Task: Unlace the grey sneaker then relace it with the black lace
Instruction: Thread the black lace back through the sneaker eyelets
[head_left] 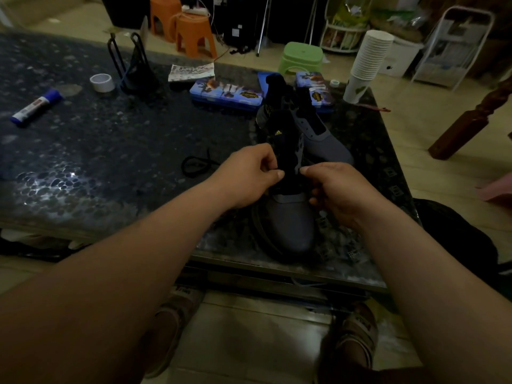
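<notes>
the grey sneaker [291,225] stood on the counter [110,139] near its right front edge, toe pointing toward the person, its dark throat open between the two hands. the left hand [249,176] had its fingers [273,173] curled narrow, thumb and forefinger pinched at the left side of the throat. the right hand [338,192] met it from the right, thumb pressed to the throat's right edge and the other fingers curled under. the light was too dim to tell whether a lace lay in either pinch.

a loose black lace [195,164] lay coiled on the counter just left of the left hand. a second sneaker [324,139] stood just behind the first, to the far right. farther back were two blue tins [225,94], a roll of tape [102,82] and a stack of paper cups [365,62]. a glue stick [36,106] lay at the far left.
</notes>
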`<state>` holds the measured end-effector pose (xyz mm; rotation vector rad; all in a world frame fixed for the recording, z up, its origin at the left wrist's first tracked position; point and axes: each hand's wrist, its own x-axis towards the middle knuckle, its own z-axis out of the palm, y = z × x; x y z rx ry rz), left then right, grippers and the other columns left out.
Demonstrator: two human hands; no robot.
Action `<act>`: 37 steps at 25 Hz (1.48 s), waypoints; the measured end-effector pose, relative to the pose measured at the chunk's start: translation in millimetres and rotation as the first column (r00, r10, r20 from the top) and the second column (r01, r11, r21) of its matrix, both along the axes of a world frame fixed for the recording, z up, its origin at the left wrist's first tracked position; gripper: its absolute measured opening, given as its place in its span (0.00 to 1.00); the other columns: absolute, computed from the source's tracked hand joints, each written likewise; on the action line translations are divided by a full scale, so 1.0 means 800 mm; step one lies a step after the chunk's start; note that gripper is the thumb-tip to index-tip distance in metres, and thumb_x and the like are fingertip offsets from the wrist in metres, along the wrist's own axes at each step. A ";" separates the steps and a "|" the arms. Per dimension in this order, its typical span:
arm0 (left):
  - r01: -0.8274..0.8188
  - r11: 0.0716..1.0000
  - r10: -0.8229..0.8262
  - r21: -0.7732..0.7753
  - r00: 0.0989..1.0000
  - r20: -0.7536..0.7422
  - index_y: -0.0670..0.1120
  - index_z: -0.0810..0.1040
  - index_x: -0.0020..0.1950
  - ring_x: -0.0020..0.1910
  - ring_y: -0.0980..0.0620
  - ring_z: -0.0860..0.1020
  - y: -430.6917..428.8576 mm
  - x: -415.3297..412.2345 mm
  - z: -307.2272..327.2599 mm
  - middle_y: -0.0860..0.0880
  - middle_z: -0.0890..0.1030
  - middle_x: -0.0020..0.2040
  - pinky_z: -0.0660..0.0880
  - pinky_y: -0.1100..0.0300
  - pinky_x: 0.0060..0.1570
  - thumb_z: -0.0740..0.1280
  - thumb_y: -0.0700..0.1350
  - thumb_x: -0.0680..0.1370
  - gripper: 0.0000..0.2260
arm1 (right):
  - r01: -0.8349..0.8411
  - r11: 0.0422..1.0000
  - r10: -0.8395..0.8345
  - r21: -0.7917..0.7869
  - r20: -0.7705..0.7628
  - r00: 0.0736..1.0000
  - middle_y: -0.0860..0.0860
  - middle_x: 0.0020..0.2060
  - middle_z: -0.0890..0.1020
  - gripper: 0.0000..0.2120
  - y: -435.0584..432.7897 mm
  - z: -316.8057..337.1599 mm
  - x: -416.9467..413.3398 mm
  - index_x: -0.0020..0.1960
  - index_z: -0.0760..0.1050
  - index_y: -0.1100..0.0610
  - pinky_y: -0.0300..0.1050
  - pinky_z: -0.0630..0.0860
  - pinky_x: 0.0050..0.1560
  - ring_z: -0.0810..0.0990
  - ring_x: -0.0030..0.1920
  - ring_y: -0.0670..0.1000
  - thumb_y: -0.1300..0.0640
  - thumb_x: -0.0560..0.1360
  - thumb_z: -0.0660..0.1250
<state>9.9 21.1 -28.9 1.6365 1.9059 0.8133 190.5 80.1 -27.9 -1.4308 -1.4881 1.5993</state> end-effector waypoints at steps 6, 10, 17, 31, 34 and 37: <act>0.006 0.999 -0.009 0.042 0.997 0.070 0.47 0.78 0.47 0.37 0.55 0.76 0.005 0.005 -0.002 0.50 0.80 0.40 0.73 0.58 0.38 0.72 0.51 0.80 0.09 | -0.108 0.971 0.046 0.215 0.276 0.960 0.54 0.39 0.80 0.08 -0.001 0.007 0.000 0.51 0.80 0.58 0.44 0.79 0.33 0.80 0.39 0.51 0.54 0.81 0.67; 0.010 1.000 -0.010 0.023 1.000 0.028 0.47 0.79 0.50 0.36 0.56 0.74 0.011 0.016 0.000 0.52 0.77 0.41 0.70 0.59 0.36 0.71 0.51 0.80 0.08 | -0.112 0.968 0.040 0.224 0.301 0.953 0.55 0.36 0.78 0.10 0.004 0.009 -0.004 0.46 0.79 0.61 0.47 0.77 0.33 0.77 0.35 0.51 0.56 0.81 0.64; 0.073 0.996 -0.070 -0.042 0.994 0.080 0.48 0.81 0.50 0.34 0.58 0.73 0.018 0.012 0.002 0.51 0.79 0.39 0.69 0.69 0.31 0.71 0.48 0.81 0.04 | -0.020 0.968 -0.006 -0.251 -0.105 0.994 0.50 0.32 0.72 0.11 0.010 0.006 0.003 0.36 0.71 0.55 0.45 0.66 0.38 0.70 0.34 0.49 0.57 0.77 0.59; 0.004 0.997 0.016 -0.081 0.971 0.240 0.44 0.82 0.52 0.37 0.58 0.74 0.017 0.012 0.001 0.50 0.79 0.41 0.69 0.70 0.32 0.70 0.47 0.82 0.07 | -0.126 0.908 0.033 -0.399 -0.231 0.972 0.47 0.33 0.69 0.08 0.014 0.001 0.011 0.41 0.74 0.51 0.44 0.64 0.40 0.67 0.33 0.47 0.53 0.79 0.63; 0.013 0.991 0.020 -0.131 0.969 0.246 0.43 0.81 0.52 0.42 0.53 0.76 0.019 0.010 0.004 0.42 0.82 0.48 0.73 0.59 0.41 0.69 0.49 0.83 0.09 | -0.148 0.882 0.022 -0.447 -0.275 0.961 0.48 0.33 0.67 0.10 0.014 -0.002 0.014 0.41 0.72 0.52 0.43 0.64 0.39 0.67 0.32 0.47 0.53 0.80 0.60; 0.005 0.988 0.038 -0.157 0.963 0.267 0.44 0.79 0.49 0.40 0.54 0.75 0.017 0.005 0.009 0.45 0.80 0.43 0.71 0.59 0.38 0.67 0.45 0.83 0.06 | -0.113 0.899 0.022 -0.424 -0.214 0.977 0.47 0.33 0.69 0.12 0.011 -0.004 0.008 0.41 0.73 0.52 0.42 0.65 0.38 0.68 0.32 0.46 0.52 0.82 0.61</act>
